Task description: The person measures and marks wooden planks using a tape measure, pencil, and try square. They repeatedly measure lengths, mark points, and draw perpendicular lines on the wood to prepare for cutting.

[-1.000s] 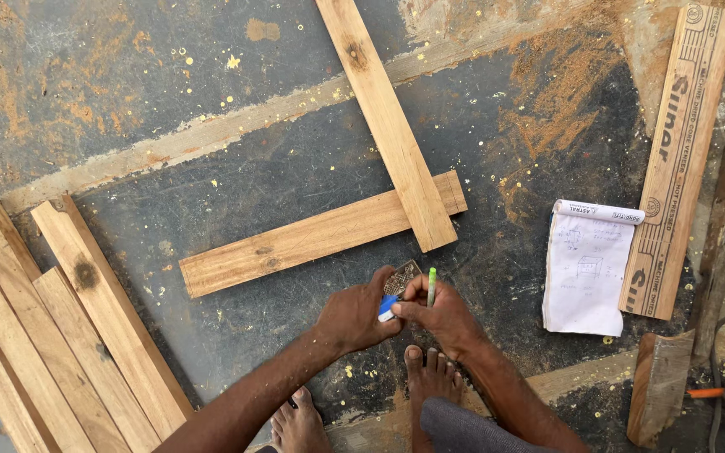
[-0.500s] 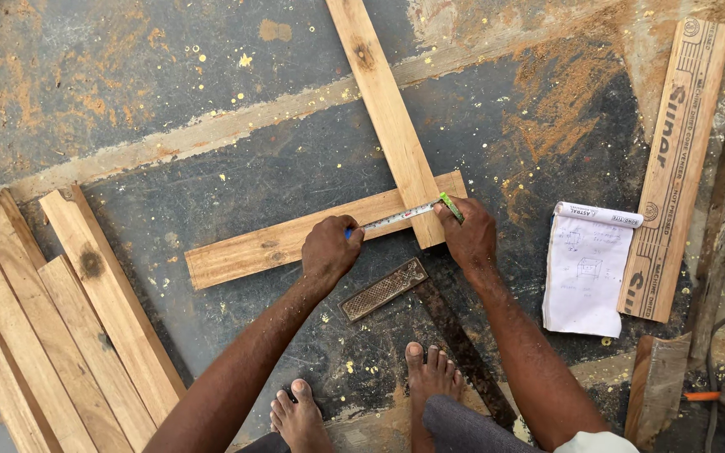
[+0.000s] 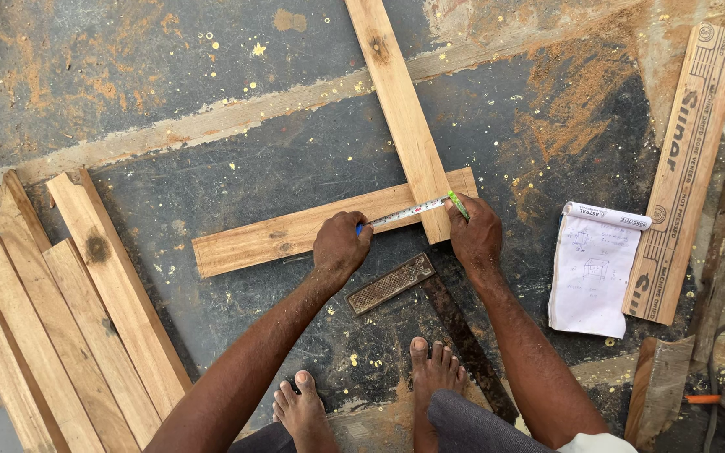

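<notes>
On the dusty dark floor, at centre frame, I'm watching both hands working a tape measure (image 3: 406, 212) stretched along the short wooden plank (image 3: 295, 233). Left hand (image 3: 340, 245) is curling shut around the tape case, knuckles up, forearm running down to 7 o'clock. Right hand (image 3: 475, 235) is pinching the tape's end w/ a green pencil (image 3: 458, 205) between the fingers, pressing down where the long plank (image 3: 400, 109) is crossing over the short one, forearm dropping to 5 o'clock. Planks are pale, rough-sawn, w/ dark knots. A metal try square (image 3: 417, 306), textured handle & rusty blade, is lying just below the hands, near bare toes. At 3 o'clock, a white notepad (image 3: 591, 273) is sitting beside a printed board (image 3: 685, 168). At 8 o'clock, stacked planks (image 3: 60, 319) are lying side by side.
</notes>
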Tool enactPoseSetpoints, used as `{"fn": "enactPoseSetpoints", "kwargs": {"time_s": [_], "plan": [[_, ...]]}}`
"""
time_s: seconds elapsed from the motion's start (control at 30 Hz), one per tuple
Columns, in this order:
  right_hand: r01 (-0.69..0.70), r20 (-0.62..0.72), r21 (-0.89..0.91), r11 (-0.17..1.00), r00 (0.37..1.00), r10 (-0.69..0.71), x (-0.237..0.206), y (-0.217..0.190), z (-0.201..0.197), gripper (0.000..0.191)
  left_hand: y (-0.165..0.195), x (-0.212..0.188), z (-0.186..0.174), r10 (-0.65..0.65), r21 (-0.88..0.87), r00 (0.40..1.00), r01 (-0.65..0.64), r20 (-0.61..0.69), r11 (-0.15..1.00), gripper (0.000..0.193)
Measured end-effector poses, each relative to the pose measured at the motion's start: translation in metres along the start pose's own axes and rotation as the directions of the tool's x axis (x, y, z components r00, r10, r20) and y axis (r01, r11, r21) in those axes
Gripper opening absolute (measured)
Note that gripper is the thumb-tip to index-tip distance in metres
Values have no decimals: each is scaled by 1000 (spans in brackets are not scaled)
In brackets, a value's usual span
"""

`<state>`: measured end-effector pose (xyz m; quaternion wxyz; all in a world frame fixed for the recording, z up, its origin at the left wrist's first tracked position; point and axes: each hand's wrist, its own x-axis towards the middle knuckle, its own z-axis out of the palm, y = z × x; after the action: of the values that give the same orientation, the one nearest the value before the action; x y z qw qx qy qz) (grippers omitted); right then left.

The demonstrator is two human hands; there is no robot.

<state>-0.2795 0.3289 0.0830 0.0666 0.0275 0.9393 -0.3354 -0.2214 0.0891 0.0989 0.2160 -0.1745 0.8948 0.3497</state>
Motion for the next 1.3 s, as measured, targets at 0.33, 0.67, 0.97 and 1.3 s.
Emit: {"fn": "enactPoseSetpoints", "kwargs": {"time_s": [0.33, 0.67, 0.97, 1.3], "plan": [[17, 4, -10, 1000, 1000, -17, 0, 2, -1, 36, 1, -1, 0, 6, 16, 1000, -6, -9, 1000, 30], [78, -3, -39, 996, 997, -78, -7, 4, -4, 43, 0, 0, 0, 1, 17, 1000, -1, -4, 1000, 29], [173, 74, -304, 937, 985, -158, -36, -4, 9, 82, -27, 12, -42, 64, -100, 993, -54, 99, 993, 28], [482, 296, -617, 622, 875, -384, 50, -71, -43, 54, -207, -154, -166, -45, -217, 997, 31, -58, 976, 30]]}}
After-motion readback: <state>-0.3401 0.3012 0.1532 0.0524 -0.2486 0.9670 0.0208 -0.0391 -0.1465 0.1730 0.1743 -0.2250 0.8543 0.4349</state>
